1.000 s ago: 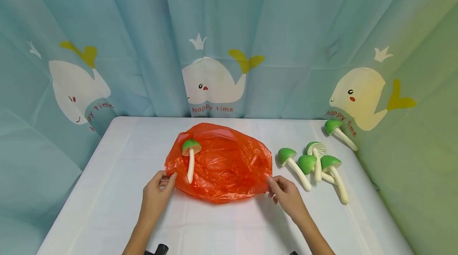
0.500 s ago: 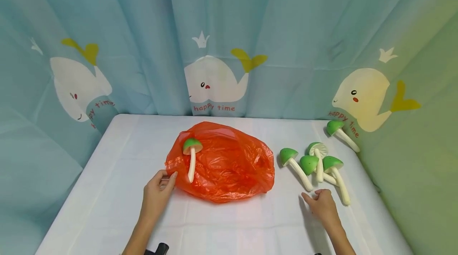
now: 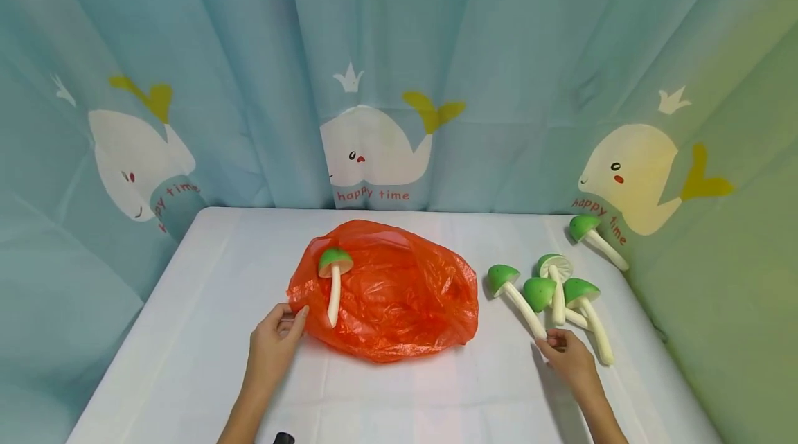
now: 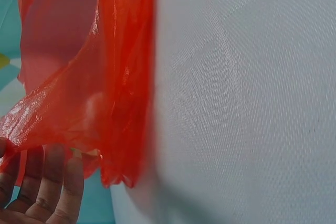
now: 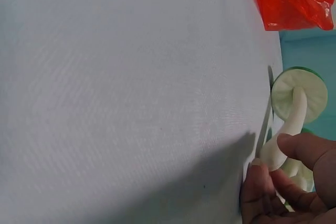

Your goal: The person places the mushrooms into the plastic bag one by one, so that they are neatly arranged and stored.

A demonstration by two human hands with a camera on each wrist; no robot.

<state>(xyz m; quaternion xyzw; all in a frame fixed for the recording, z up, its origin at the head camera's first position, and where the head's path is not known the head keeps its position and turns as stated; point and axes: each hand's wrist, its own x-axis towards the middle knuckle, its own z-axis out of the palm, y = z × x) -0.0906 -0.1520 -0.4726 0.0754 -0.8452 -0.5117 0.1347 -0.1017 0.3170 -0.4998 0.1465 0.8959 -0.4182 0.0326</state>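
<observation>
My left hand (image 3: 274,340) pinches the near left edge of a crumpled red plastic bag (image 3: 399,305), whose mouth gapes on the table. One toy mushroom (image 3: 334,291) with a green cap and white stem lies at the bag's left side. The left wrist view shows the bag's edge held at the fingertips (image 4: 51,174). At the right, my right hand (image 3: 570,361) pinches the stem end of another green-capped mushroom (image 3: 519,302). In the right wrist view, thumb and fingers sit around that mushroom's stem (image 5: 294,121).
Several more green-capped mushrooms (image 3: 592,323) lie in an overlapping group just right of the held one. A single mushroom (image 3: 598,243) rests at the far right corner of the white table (image 3: 368,409). Blue-green curtains (image 3: 499,118) hang behind and along the sides.
My right hand has let go of the bag's right edge, moved right, and taken hold of a mushroom's stem. The left hand keeps its hold on the bag.
</observation>
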